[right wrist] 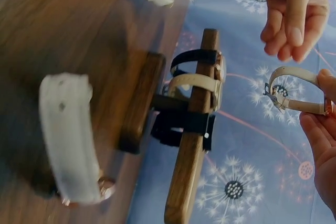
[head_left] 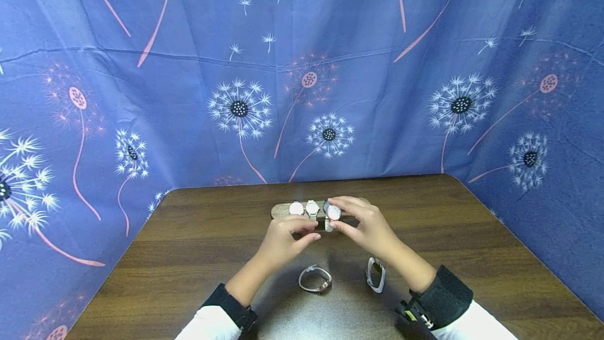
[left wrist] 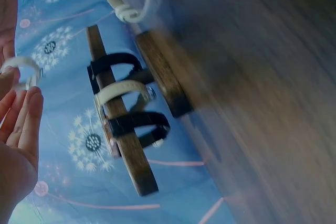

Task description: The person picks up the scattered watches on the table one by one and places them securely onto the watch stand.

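Note:
My right hand [head_left: 367, 224] pinches a wristwatch [head_left: 333, 213] by its case between thumb and fingers. It has a rose-gold case and a buckled pale strap [right wrist: 296, 106] forming a loop. Left of it, my left hand [head_left: 284, 236] holds nothing; its fingers are loosely bent, and the right wrist view has them apart from the watch. Just behind both hands stands a wooden T-shaped watch stand [head_left: 280, 211]. Its bar carries a cream-strapped watch [right wrist: 197, 82] between two dark-strapped watches, one nearer the bar's left end [head_left: 296, 208] and another [right wrist: 191, 123] beside the held watch.
On the table [head_left: 189, 261], in front of the hands, lie two more pale-strapped watches, one at the middle [head_left: 304, 287] and one to the right [head_left: 369, 275]. A blue cloth [head_left: 377, 109] with dandelion prints hangs behind the table's far edge.

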Tool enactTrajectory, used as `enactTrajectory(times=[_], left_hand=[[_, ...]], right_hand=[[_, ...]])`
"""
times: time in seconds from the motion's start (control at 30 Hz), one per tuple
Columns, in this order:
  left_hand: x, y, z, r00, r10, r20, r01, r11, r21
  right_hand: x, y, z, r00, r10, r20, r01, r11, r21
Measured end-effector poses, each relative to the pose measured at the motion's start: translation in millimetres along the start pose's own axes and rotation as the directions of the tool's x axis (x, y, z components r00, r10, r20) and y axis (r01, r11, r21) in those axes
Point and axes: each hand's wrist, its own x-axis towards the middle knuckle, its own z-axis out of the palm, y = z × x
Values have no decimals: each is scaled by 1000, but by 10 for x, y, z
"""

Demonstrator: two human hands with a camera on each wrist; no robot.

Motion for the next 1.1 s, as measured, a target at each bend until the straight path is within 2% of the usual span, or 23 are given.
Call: enactTrajectory(times=[0.2, 0.53, 0.7, 0.9, 1.1], left_hand=[[-59, -85, -134, 997, -77, 8, 77, 997, 12], [-175, -251, -321, 994, -110, -4, 110, 989, 94], [-240, -319, -375, 991, -134, 25, 130, 985, 114], [-326, -386, -426, 987, -158, 6, 156, 977, 143], [-346, -418, -454, 975, -221, 18, 215, 962, 169]], right_hand=[[-62, 69, -66, 999, 29, 24, -30, 1000, 4], [-216, 229, -158, 999, 28, 27, -27, 999, -27], [-323, 308, -245, 998, 59, 28, -57, 995, -80], [-424, 405, -339, 997, 65, 35, -60, 991, -121], [-499, 527, -428, 996, 89, 30, -84, 987, -134]])
